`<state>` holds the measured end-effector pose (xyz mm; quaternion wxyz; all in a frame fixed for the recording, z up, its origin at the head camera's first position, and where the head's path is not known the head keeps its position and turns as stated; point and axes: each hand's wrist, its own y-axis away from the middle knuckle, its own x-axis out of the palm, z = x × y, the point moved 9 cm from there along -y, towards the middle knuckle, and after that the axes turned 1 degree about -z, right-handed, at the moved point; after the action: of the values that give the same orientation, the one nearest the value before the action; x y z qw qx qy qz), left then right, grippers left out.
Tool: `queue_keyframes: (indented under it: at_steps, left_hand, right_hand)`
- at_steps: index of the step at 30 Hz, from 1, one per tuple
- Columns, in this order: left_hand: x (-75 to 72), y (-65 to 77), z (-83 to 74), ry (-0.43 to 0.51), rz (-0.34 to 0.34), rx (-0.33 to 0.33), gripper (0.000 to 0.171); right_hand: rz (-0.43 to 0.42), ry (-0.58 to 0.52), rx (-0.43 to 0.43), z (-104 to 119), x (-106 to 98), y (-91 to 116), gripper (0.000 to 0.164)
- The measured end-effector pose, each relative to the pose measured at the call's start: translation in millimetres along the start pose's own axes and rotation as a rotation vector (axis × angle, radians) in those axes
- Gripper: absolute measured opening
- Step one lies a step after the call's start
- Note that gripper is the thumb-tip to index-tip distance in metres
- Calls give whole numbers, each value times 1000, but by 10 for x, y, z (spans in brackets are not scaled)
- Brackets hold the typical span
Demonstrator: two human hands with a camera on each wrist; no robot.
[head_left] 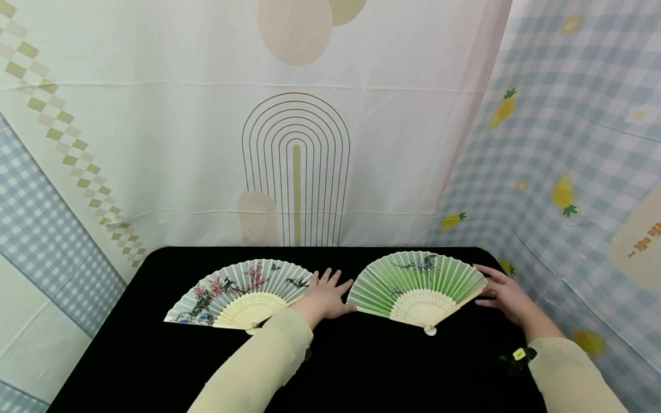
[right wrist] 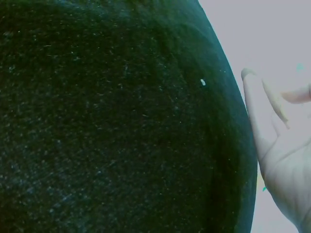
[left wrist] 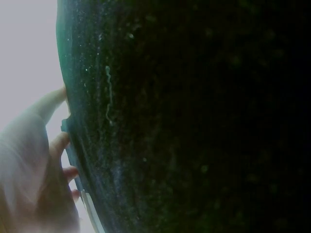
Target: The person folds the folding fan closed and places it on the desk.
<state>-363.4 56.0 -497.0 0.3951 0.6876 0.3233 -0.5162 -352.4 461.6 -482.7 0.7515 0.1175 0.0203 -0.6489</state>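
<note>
Green fan [head_left: 418, 289] lying spread on black table [head_left: 387, 373]; floral fan [head_left: 248, 289] lying spread left of green fan. Left hand [head_left: 324, 296] reaching palm-down to green fan's left tip, fingers splayed wide, gripping nothing, overlapping floral fan's edge. Right hand [head_left: 505, 295] angling inward at green fan's right edge, fingers parted, loosely bent; contact unclear. Head view showing both fans; right wrist view showing palm and straightened thumb instead.

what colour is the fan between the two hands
The green fan is mostly green with dark markings and a pale base; the head view shows it best.
</note>
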Motion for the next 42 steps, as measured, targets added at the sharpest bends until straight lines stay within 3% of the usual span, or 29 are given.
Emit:
queue_keyframes:
  at_steps: [15, 28, 34, 42]
  left_hand:
    - [63, -41, 35, 38, 5, -7, 75]
    - [37, -23, 25, 140, 6, 10, 75]
    - [59, -56, 39, 206, 8, -14, 74]
    - [24, -48, 60, 240, -42, -26, 66]
  right_hand:
    - [100, -175, -46, 71, 9, 52, 66]
    - [182, -347, -63, 109, 39, 61, 64]
    - [237, -427, -87, 146, 68, 69, 66]
    - [318, -493, -99, 168, 110, 77, 68]
